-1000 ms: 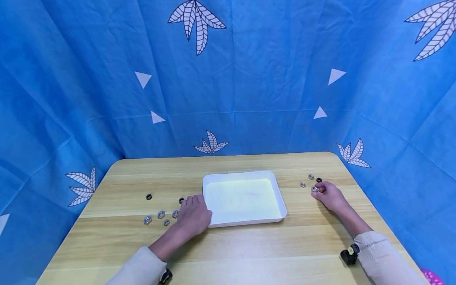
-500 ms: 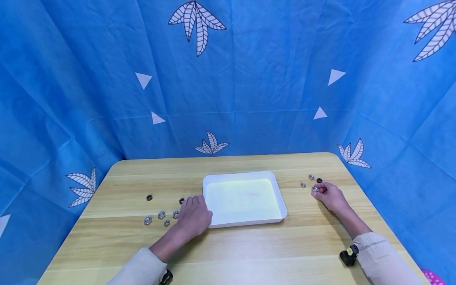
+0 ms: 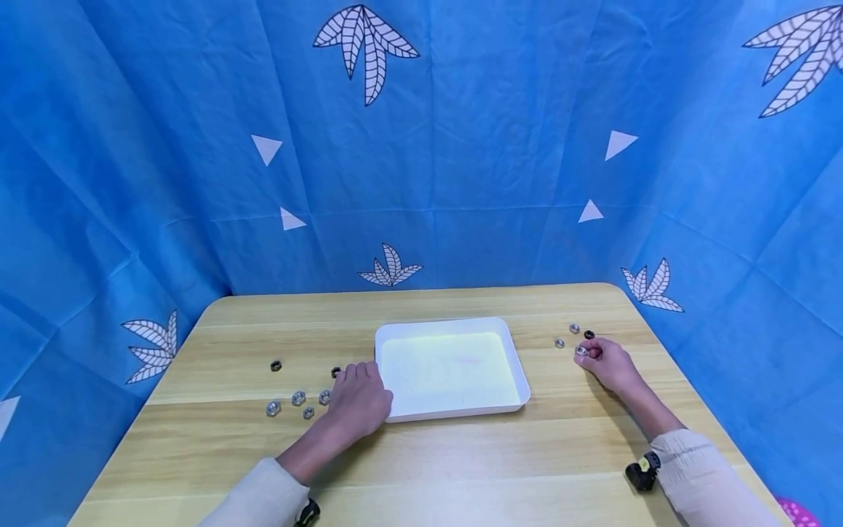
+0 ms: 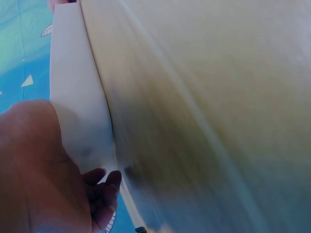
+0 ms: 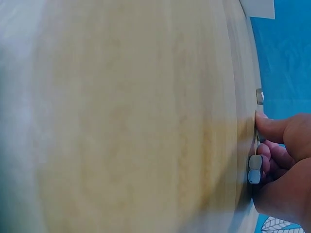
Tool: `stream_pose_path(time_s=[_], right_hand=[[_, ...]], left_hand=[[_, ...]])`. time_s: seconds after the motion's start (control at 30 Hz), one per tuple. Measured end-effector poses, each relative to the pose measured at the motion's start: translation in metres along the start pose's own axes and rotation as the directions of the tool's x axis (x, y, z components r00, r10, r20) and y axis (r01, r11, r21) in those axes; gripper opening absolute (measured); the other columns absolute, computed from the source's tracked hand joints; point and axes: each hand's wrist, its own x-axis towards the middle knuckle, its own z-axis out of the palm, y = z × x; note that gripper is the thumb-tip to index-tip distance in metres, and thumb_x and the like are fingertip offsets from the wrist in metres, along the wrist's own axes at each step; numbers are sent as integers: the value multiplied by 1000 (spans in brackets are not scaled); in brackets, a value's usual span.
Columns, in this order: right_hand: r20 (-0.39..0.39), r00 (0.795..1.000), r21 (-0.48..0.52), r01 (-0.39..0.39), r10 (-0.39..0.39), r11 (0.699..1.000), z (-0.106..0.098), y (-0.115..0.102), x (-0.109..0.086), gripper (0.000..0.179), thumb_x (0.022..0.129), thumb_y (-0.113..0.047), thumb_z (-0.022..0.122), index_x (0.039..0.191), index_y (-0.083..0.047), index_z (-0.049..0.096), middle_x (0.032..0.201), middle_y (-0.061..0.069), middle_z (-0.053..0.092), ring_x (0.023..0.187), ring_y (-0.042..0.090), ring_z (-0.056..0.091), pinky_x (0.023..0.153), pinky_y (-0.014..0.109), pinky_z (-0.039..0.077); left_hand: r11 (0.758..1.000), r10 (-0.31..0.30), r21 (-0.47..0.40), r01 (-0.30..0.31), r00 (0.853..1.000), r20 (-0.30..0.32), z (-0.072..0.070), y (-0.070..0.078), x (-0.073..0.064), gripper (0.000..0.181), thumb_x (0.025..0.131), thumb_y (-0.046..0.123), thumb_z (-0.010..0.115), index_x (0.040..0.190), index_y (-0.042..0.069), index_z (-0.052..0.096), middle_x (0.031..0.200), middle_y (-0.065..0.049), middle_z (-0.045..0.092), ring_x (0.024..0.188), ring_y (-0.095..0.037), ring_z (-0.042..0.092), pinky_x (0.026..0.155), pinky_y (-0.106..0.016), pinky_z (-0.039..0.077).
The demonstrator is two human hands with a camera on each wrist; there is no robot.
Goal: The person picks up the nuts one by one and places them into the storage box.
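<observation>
My left hand (image 3: 361, 401) stays low at the tray's left edge. Its bent fingers (image 4: 104, 199) point down beside the tray wall; any thing between them is hidden. A black nut (image 3: 336, 372) shows just past these fingertips, and a silver nut (image 3: 325, 397) lies left of the hand. At the right, my right hand (image 3: 609, 364) pinches a silver nut (image 3: 582, 351) between thumb and finger. A large silver nut (image 5: 254, 169) shows right by the curled fingers in the right wrist view. The white tray (image 3: 454, 415) sits between the hands.
More silver nuts (image 3: 273, 408) and a black nut (image 3: 276, 365) lie at the left of the wooden table (image 3: 448, 476). Near the right hand are a small silver nut (image 3: 560, 343), another silver nut (image 3: 574, 329) and a black nut (image 3: 589, 335). Blue cloth (image 3: 487, 146) surrounds the table.
</observation>
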Motion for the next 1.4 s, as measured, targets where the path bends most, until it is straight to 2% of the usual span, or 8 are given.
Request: stream_pose_path(time_s=[0.33, 0.57, 0.87, 1.17, 1.4], right_hand=[[11, 1000, -42, 8, -7, 999, 0, -2, 0, 37, 102, -19, 63, 124, 10, 59, 101, 16, 62, 92, 27, 57, 80, 37, 46], [6, 1000, -51, -1, 1, 999, -4, -4, 1, 40, 103, -21, 63, 124, 12, 59, 101, 19, 63, 92, 29, 59, 81, 41, 49], [1, 1000, -34, 7, -6, 999, -5, -7, -2, 46, 103, -24, 63, 128, 14, 59, 116, 30, 67, 107, 41, 65, 92, 53, 53], [-1, 1000, 5, -3, 3, 1000, -5, -11, -3, 42, 102, -22, 63, 126, 12, 59, 121, 32, 66, 110, 41, 65, 93, 51, 55], [-14, 999, 31, 33, -33, 999, -6, -16, -4, 44, 102, -23, 64, 129, 11, 60, 125, 31, 66, 112, 41, 65, 94, 49, 56]], left_hand=[[1000, 1, 17, -1, 1000, -13, 1, 0, 1, 38, 99, 30, 53, 112, -6, 51, 99, -17, 52, 94, -32, 45, 91, -48, 38], [1000, 4, -1, -4, 1000, -22, 1, 0, 2, 36, 98, 29, 53, 111, -5, 51, 98, -18, 53, 92, -33, 46, 89, -48, 38], [1000, -5, -6, 5, 1000, -2, -1, 1, 1, 35, 97, 27, 52, 111, -5, 51, 98, -16, 51, 91, -32, 44, 88, -47, 37], [1000, -3, 7, 3, 1000, -4, -2, 0, 1, 36, 98, 27, 53, 111, -6, 51, 98, -17, 52, 92, -32, 45, 89, -48, 38], [1000, -5, -9, 4, 1000, -2, -2, 1, 0, 35, 98, 28, 54, 110, -5, 51, 97, -16, 52, 91, -31, 44, 87, -46, 37]])
